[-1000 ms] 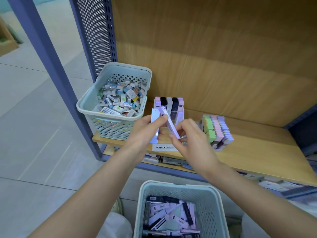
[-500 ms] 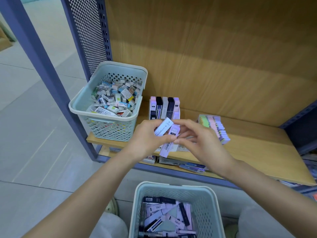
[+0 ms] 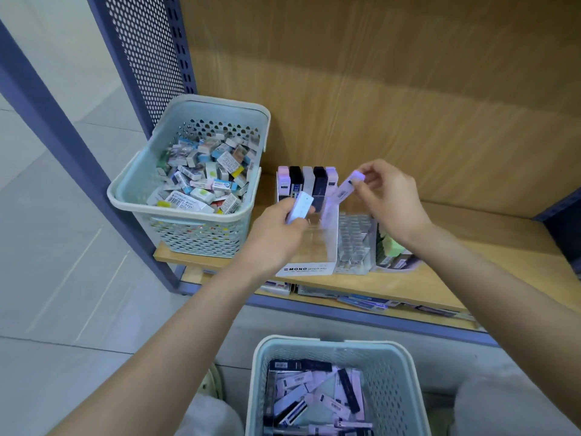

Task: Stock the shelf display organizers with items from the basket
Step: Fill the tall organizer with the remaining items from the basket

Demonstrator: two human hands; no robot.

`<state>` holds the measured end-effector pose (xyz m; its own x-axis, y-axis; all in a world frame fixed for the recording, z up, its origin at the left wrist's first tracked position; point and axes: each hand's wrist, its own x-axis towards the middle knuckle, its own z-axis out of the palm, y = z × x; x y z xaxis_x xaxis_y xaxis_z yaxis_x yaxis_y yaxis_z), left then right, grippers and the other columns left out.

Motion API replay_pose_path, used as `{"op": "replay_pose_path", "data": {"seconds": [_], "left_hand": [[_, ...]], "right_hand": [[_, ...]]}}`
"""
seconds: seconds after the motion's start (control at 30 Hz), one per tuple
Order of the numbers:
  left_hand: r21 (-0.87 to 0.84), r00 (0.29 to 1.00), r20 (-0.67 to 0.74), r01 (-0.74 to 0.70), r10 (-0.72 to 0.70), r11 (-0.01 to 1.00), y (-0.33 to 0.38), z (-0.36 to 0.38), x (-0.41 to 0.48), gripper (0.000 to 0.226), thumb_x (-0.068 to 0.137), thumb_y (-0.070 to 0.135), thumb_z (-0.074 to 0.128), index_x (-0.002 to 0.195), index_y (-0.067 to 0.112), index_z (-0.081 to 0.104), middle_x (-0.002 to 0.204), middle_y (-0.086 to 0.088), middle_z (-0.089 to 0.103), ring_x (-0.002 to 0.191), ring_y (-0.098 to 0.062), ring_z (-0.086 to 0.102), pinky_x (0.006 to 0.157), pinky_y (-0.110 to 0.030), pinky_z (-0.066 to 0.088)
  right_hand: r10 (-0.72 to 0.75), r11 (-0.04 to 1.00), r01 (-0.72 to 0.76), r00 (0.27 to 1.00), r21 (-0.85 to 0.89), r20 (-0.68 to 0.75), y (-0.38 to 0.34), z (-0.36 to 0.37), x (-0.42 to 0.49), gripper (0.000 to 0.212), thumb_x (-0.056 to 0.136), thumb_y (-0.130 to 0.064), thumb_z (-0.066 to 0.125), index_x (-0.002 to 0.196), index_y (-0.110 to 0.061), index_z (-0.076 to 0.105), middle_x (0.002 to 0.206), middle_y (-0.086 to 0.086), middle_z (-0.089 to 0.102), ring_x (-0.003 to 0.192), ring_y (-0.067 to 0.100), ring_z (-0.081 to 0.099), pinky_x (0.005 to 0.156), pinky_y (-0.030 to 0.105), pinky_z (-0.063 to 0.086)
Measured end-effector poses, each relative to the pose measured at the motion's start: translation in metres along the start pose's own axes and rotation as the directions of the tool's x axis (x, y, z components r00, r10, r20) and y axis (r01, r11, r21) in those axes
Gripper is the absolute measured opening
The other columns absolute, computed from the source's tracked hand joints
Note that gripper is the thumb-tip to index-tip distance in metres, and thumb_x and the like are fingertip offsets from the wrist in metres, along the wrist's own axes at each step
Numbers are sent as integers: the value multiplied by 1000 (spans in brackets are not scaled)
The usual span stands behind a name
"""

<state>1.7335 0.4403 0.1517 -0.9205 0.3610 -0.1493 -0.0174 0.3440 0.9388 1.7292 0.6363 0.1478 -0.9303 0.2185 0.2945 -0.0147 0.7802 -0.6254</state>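
The right hand [image 3: 390, 199] pinches the top of a lilac case [image 3: 342, 191], its lower end down in the organizer [image 3: 306, 269] (tilted, not upright). The left hand [image 3: 273, 237] grips a white case [image 3: 301, 205] over the organizer. More cases lie in the basket [image 3: 394, 382].

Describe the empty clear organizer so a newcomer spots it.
On the wooden shelf, right of the pale blue perforated plastic basket, stands the white-fronted MONO display organizer. The clear plastic gridded organizer sits directly right of it; unlike both neighbours, its cells look empty.
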Motion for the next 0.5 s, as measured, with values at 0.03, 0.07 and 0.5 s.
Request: {"op": "replay_pose_path", "data": {"seconds": [0.03,0.07,0.5], "left_hand": [[8,1000,6,2,-2,1000,-2,0,1,26,94,9,44,108,25,59,88,-3,58,73,-20,50,76,-44,51],[19,1000,14,0,0,1000,-3,1,2,27,95,10,44,113,23,59,90,-4,58,76,-20,52,79,-43,52],[-112,994,-34,103,-107,988,-19,-1,6,12,90,9,60,93,17,52,100,-9,63,61,-13,61,52,-19,52]], "right_hand": [[-21,997,22,1000,-69,16,9,6,6,9,93,-15,56,98,-11,61,93,8,66,78,17,61,71,15,45],[-34,991,39,999,-125,41,18,11,11,10,93,-14,55,99,-9,62,94,9,66,80,19,61,75,22,46],[-36,917,139,963,-375,268,35,40,20,22,96,-12,48,115,-7,59,110,11,61,99,30,58,74,37,46]]}}
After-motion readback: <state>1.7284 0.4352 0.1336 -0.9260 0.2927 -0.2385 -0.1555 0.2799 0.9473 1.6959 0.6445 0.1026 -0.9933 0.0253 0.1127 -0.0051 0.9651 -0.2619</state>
